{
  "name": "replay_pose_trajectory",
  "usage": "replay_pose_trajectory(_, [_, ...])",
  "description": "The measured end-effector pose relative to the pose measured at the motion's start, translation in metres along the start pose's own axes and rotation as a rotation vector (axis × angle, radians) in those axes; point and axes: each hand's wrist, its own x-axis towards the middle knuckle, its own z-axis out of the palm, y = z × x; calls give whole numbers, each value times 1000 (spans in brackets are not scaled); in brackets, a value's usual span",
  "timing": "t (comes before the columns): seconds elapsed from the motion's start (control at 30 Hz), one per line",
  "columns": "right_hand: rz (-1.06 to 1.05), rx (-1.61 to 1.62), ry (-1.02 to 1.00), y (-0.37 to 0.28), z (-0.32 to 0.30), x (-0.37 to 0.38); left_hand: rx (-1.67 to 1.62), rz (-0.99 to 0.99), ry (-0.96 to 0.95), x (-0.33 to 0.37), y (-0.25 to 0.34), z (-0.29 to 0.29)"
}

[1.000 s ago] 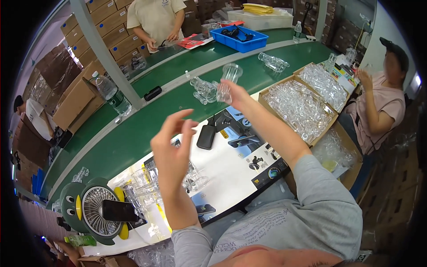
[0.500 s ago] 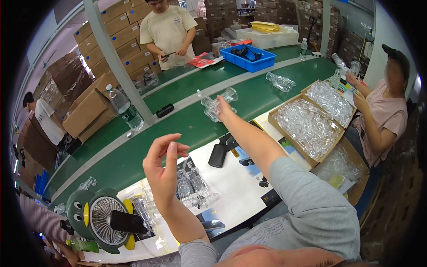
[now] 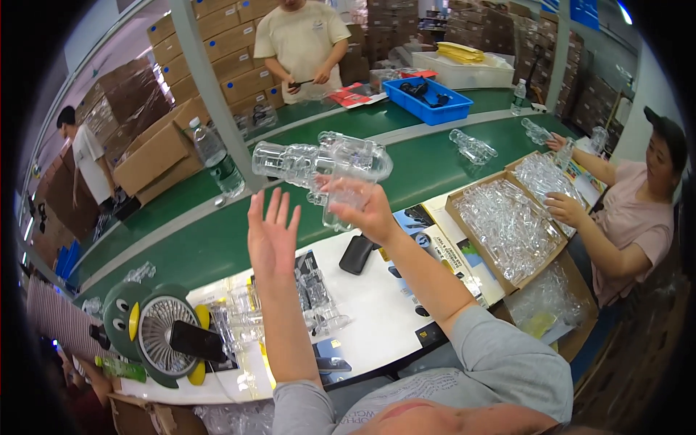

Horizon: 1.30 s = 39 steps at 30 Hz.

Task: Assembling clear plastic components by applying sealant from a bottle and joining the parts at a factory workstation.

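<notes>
My right hand [image 3: 370,214] is closed around the grip of a clear plastic toy gun [image 3: 301,159], held up above the green belt with its barrel pointing left. My left hand [image 3: 274,233] is raised just below the barrel, palm up and fingers spread, apart from it and empty. On the white tabletop [image 3: 377,304] under my arms lie several clear plastic parts [image 3: 313,290] in rows, partly hidden by my left forearm. A black pouch-like case [image 3: 357,255] rests beside them.
A penguin-shaped fan [image 3: 163,337] with a phone [image 3: 196,341] stands at the near left. Cardboard boxes of clear parts [image 3: 500,228] sit at right, by a seated co-worker [image 3: 631,210]. Across the green belt [image 3: 217,246] are a bottle [image 3: 217,159], a blue tray [image 3: 428,101] and another person [image 3: 304,43].
My right hand has brought the clear toy gun from the belt toward me and up. My left hand has turned palm up with fingers spread. The view has shifted slightly.
</notes>
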Motion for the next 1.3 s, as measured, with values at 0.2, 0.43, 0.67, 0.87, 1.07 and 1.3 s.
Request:
replay_pose_trajectory(0.2, [-328, -556, -345, -12, 28, -19, -262, -155, 19, 14, 8, -38])
replay_pose_trajectory(0.43, [-258, -543, -509, -49, 32, -20, -237, 161, 143, 6, 47, -48])
replay_pose_trajectory(0.67, [151, -584, -356, -74, 12, -13, -292, 431, 391, -24, 90, -24])
replay_pose_trajectory(0.87, [306, -297, -187, -75, 5, -10, -444, 488, 58, -29, 89, -21])
replay_pose_trajectory(1.07, [257, -462, -303, -90, -11, -11, -513, 527, -243, -28, 83, -10])
replay_pose_trajectory(1.3, [332, -322, -607, -100, -8, -11, -540, 513, -455, -33, 79, -10])
